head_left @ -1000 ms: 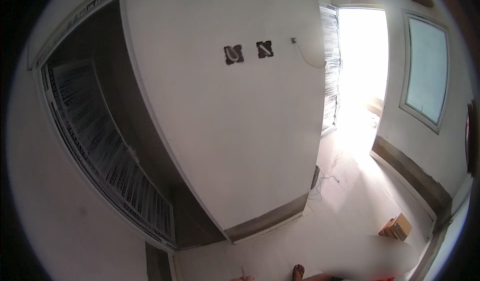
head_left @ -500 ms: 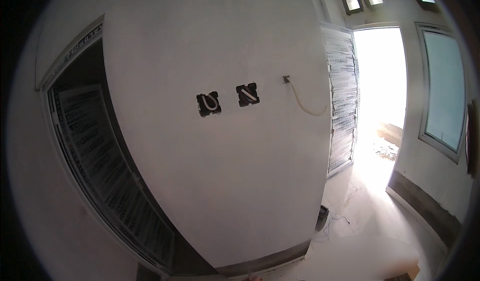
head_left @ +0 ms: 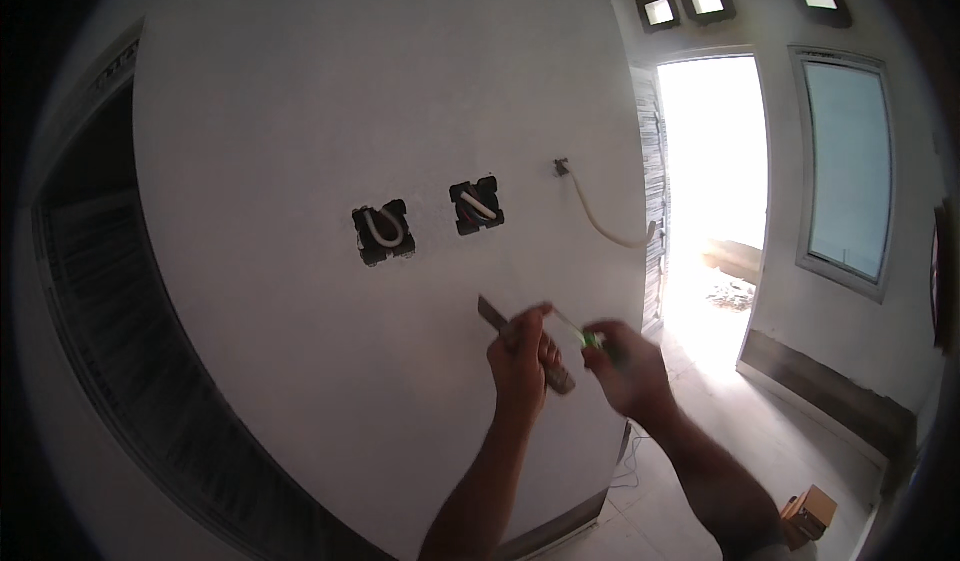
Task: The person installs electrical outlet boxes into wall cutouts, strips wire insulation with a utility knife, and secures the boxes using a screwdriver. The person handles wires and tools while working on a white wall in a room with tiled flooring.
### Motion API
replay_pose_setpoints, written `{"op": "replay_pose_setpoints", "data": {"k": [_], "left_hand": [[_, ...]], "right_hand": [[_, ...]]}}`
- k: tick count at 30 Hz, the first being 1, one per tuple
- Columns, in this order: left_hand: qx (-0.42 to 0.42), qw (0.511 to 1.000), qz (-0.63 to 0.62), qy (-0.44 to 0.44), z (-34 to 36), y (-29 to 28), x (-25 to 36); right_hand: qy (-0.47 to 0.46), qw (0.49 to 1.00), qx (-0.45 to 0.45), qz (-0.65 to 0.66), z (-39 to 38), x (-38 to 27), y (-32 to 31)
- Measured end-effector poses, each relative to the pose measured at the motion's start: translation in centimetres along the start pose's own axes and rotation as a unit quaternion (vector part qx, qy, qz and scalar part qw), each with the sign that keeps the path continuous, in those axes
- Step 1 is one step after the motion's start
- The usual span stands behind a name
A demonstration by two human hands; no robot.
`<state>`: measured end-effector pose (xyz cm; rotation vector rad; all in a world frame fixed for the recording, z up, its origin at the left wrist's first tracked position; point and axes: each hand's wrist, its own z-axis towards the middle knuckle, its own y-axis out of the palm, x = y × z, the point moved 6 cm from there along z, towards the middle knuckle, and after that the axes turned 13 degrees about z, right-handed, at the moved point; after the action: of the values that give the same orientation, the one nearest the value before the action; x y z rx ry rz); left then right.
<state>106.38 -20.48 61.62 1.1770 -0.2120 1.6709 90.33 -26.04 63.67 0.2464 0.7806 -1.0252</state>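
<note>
Both my hands are raised in front of the white wall, below two square wall boxes. My left hand [head_left: 517, 363] is closed around a long flat tool [head_left: 491, 312], with a dark flat end pointing up and left and a brownish end below the fist. Its exact kind is unclear. In my right hand [head_left: 632, 369] is a screwdriver [head_left: 592, 340] with a green handle and a thin shaft. The shaft points up and left toward my left fingertips; whether they touch it is blurred. Looped pale cable shows in the left wall box [head_left: 383, 232], and cable ends in the right wall box [head_left: 478, 206].
A pale cable [head_left: 592, 219] hangs from a small wall hole at right. Beyond it are a bright doorway [head_left: 715, 161] and a window [head_left: 850, 166]. A cardboard box [head_left: 812, 511] rests on the floor at lower right. A dark door opening [head_left: 95, 261] is at left.
Both hands have come up into view from below, each with a tool. The view has shifted, so the doorway and window sit further left. The cardboard box now shows at lower right.
</note>
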Motion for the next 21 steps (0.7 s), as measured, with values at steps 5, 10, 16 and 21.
{"op": "replay_pose_setpoints", "data": {"k": [5, 10, 16, 21], "left_hand": [[0.066, 0.993, -0.011, 0.102, 5.1, 0.7, 3.6], [0.08, 0.993, -0.021, 0.084, 6.6, 0.1, 3.6], [0.065, 0.995, -0.016, 0.072, 7.5, -0.6, 3.6], [0.07, 0.994, -0.021, 0.077, 7.8, -0.6, 3.7]], "right_hand": [[-0.065, 0.998, 0.023, -0.012, 7.2, -4.4, 2.7], [-0.045, 0.999, 0.006, 0.012, 9.2, -4.3, 5.7], [-0.045, 0.999, 0.015, -0.016, 9.5, -4.5, 6.7], [-0.064, 0.997, 0.004, -0.041, 9.5, -5.0, 6.8]]}}
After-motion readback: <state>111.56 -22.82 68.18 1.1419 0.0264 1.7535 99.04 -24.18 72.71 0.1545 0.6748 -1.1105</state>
